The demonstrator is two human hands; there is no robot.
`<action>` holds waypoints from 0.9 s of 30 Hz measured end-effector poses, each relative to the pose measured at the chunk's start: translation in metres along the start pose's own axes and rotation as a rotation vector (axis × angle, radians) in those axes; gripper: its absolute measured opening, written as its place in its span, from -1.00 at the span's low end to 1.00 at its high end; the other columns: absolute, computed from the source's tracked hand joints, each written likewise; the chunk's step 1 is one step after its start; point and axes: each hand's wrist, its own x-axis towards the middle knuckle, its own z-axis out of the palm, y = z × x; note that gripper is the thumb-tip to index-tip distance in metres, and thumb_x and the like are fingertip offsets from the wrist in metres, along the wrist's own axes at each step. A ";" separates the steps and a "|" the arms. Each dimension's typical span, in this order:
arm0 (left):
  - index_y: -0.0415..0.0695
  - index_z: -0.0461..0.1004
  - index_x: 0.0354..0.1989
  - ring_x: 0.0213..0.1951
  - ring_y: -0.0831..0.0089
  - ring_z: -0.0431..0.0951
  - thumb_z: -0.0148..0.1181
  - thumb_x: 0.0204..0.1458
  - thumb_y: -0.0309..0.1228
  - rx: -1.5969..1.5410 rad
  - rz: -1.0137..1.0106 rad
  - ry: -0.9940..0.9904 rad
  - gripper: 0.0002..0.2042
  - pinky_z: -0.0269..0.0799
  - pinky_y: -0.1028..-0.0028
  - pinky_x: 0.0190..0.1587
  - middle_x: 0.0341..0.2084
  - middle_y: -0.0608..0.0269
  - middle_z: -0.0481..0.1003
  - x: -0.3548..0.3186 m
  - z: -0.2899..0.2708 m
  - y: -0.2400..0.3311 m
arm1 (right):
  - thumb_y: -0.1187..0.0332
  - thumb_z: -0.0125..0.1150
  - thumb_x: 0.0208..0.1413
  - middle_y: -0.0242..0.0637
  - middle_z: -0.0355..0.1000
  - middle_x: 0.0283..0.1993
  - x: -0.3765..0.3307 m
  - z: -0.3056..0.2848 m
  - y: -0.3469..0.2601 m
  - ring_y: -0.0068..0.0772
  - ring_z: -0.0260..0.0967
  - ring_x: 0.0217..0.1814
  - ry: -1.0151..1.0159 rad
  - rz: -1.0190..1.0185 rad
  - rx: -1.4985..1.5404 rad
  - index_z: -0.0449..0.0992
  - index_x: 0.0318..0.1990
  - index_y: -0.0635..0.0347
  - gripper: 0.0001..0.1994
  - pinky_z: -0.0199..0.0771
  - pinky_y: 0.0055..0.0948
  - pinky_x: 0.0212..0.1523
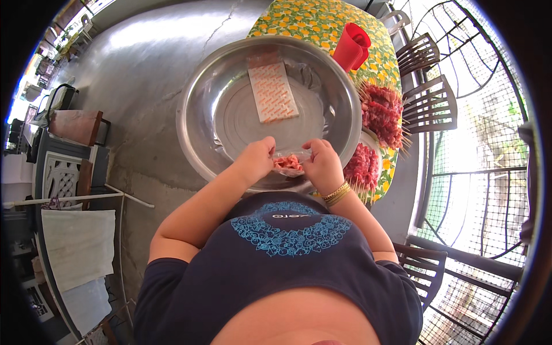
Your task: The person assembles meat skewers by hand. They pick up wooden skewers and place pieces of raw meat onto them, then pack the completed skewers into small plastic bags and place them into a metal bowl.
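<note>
A small clear plastic bag with chunks of raw red meat inside is held between my hands, over the near rim of a wide metal basin. My left hand pinches the bag's left side, fingers closed. On the other side, my right hand, with gold bangles at the wrist, grips the bag's right edge between curled fingers. Inside the basin lies a flat white packet with orange print. Some crumpled clear plastic rests beside that packet.
To the right, a pile of raw meat skewers and a second one lie on a table with a yellow fruit-patterned cloth. A red pitcher stands behind them. Slatted chairs line the right, beside a metal grille.
</note>
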 end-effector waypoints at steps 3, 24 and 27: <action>-0.21 0.34 -0.30 -0.37 -0.13 0.51 0.12 0.04 -0.54 0.070 0.056 0.121 -0.89 0.36 0.07 -0.34 -0.52 -0.13 0.47 -0.006 -0.010 0.010 | 0.55 0.14 -0.06 -0.02 0.44 -0.19 -0.003 -0.009 -0.009 0.13 0.44 -0.20 0.013 -0.001 -0.028 0.49 -0.15 0.23 -0.75 0.50 -0.09 -0.16; -0.27 0.42 -0.21 -0.57 0.34 0.56 0.09 0.05 -0.55 0.062 -0.052 -0.139 -0.87 0.46 0.33 -0.47 -0.57 0.06 0.52 -0.012 -0.037 0.027 | 0.47 0.07 -0.02 -0.05 0.51 -0.18 0.015 -0.038 -0.020 0.01 0.50 -0.18 -0.094 -0.065 -0.149 0.55 -0.26 0.10 -0.82 0.51 -0.10 -0.17; -0.28 0.44 -0.23 -0.57 0.38 0.56 0.10 0.03 -0.57 0.047 -0.051 -0.161 -0.87 0.47 0.37 -0.47 -0.57 0.10 0.53 -0.010 -0.041 0.026 | 0.50 0.10 -0.08 -0.08 0.45 0.04 0.008 -0.039 -0.022 -0.02 0.45 -0.02 -0.245 -0.505 -0.138 0.63 -0.20 0.00 -0.72 0.49 -0.14 0.00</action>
